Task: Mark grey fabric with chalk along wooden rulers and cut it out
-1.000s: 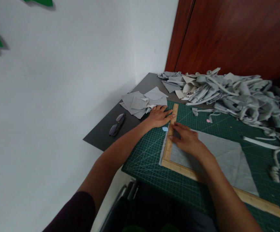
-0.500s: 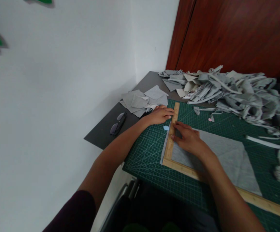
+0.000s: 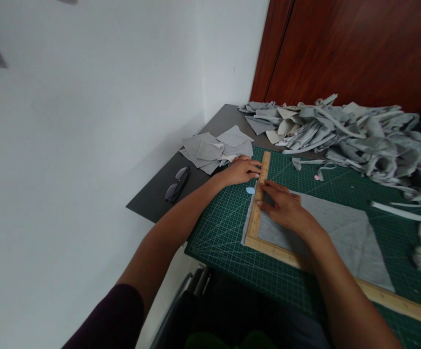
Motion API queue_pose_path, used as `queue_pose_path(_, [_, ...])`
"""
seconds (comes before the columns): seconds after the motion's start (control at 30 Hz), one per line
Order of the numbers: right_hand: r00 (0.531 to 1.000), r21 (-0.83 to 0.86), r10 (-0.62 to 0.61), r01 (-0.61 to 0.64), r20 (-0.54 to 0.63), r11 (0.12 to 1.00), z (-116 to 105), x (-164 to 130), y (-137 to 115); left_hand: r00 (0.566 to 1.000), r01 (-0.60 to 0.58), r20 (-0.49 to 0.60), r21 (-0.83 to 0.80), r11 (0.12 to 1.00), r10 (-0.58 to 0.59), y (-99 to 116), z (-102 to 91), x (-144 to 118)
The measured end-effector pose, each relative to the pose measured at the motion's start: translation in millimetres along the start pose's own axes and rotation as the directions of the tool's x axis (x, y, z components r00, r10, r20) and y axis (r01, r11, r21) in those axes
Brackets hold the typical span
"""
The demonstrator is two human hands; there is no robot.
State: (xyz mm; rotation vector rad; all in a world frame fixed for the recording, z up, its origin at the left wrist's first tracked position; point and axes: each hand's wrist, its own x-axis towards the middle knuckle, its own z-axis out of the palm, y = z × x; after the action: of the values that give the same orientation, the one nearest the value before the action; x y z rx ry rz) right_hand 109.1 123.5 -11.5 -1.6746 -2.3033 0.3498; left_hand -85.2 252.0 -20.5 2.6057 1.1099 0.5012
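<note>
— How is the wooden square [image 3: 259,201] kept in place?

— It is laid flat on the grey cloth [image 3: 326,232], with its short leg along the cloth's left edge and its long leg along the near edge. The right hand [image 3: 281,206] is pressed down on the short leg and the cloth beside it, fingers held flat and close together, nothing pinched. In that way the square and the cloth are pinned to the green cutting mat [image 3: 225,228] at once.

— And the other hand?

— The left hand [image 3: 241,170] is rested at the far end of the short leg, its fingertips against the outer side of the wood. Whether something small is held between the fingers cannot be told. A narrow strip of cloth is left showing outside the wood, so the wooden edge seems to be set as a straight guide along that margin.

— What is kept within reach?

— A small pale-blue piece [image 3: 250,190] is lain on the mat just beside the leg, between the two hands. Cut grey squares [image 3: 215,150] are stacked past the mat's corner, near the left hand. A heap of grey strips and scraps [image 3: 351,133] is piled along the far side, well apart from the cloth. A pair of glasses [image 3: 177,184] is set aside on the dark table [image 3: 152,198], off the mat.
</note>
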Motion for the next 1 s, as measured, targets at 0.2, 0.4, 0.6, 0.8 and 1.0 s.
queue_pose_path(0.2, [1.000, -0.005, -0.003, 0.003, 0.018, 1.000, -0.5, -1.7, -0.2, 1.000, -0.021, -0.002, 0.000, 1.000, 0.021, 0.0, -0.3, -0.1])
queue_pose_path(0.4, [1.000, 0.007, -0.010, 0.010, 0.007, 1.000, 1.3, -1.6, 1.3, 1.000, 0.001, -0.002, 0.001, 1.000, -0.001, -0.8, 0.1, 0.3])
queue_pose_path(0.6, [1.000, 0.004, -0.015, 0.015, 0.000, 1.000, 1.0, -1.8, 1.2, 1.000, -0.022, 0.005, -0.006, 1.000, 0.023, -0.5, -2.0, -0.4])
queue_pose_path(0.8, [1.000, 0.000, -0.025, 0.025, 0.000, 1.000, -0.8, -2.9, -0.4, 1.000, -0.015, 0.008, -0.012, 1.000, 0.016, 0.0, -2.2, -0.8])
queue_pose_path(1.0, [1.000, -0.004, -0.016, 0.016, 0.003, 1.000, 0.1, -3.5, -0.6, 1.000, -0.021, 0.009, -0.013, 1.000, 0.021, -1.0, -2.0, 0.1])
